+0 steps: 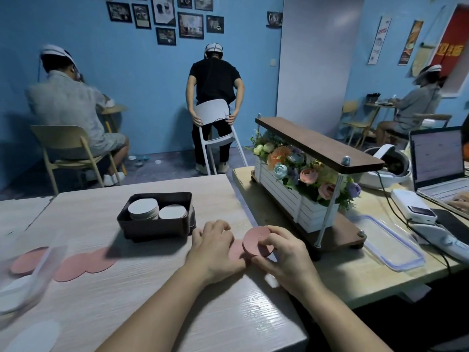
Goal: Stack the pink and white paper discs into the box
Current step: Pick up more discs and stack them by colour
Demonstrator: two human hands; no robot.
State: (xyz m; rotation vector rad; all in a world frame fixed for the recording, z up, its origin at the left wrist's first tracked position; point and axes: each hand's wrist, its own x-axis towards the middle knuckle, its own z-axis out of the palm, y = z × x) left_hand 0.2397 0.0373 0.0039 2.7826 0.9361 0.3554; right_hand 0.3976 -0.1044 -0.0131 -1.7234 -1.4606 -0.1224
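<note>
My pale wood-grain table [177, 313] carries the dark box [152, 228] toward its far side. Overlapping pink discs [83, 264] lie flat in a row on the left, and white discs [33, 336] sit blurred at my near-left corner.

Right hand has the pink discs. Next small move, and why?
Probably carry the stack of pink paper discs left to the dark rectangular box and set it on the lower white disc stack. The right hand grips the stack, tilted off the pale wooden table, and the box sits close behind the left hand.
</note>
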